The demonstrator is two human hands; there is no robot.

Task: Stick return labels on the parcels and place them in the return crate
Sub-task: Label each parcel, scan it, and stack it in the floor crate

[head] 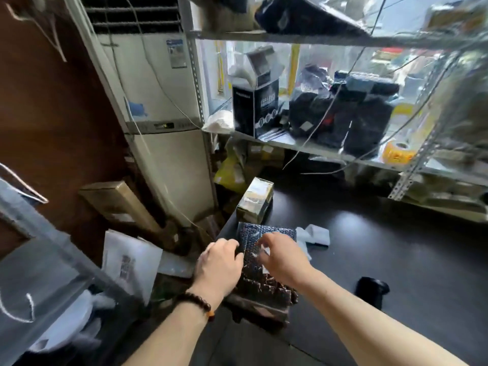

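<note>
A dark, patterned parcel (pixel 266 235) lies near the left edge of the black table (pixel 383 249), on top of another dark parcel (pixel 264 294). My left hand (pixel 219 262) grips the top parcel's left edge with curled fingers. My right hand (pixel 282 256) hovers over its top face, fingertips pinched on something small and pale that looks like a label; blur hides what it is. A cardboard parcel wrapped in shiny tape (pixel 254 199) stands just behind.
White foam pieces (pixel 315 233) lie right of the parcel and a small black object (pixel 371 286) sits further right. A metal shelf (pixel 317 151) with boxes and a yellow tape roll (pixel 397 151) rises behind. An air conditioner (pixel 163 122), cartons and bags crowd the floor at left.
</note>
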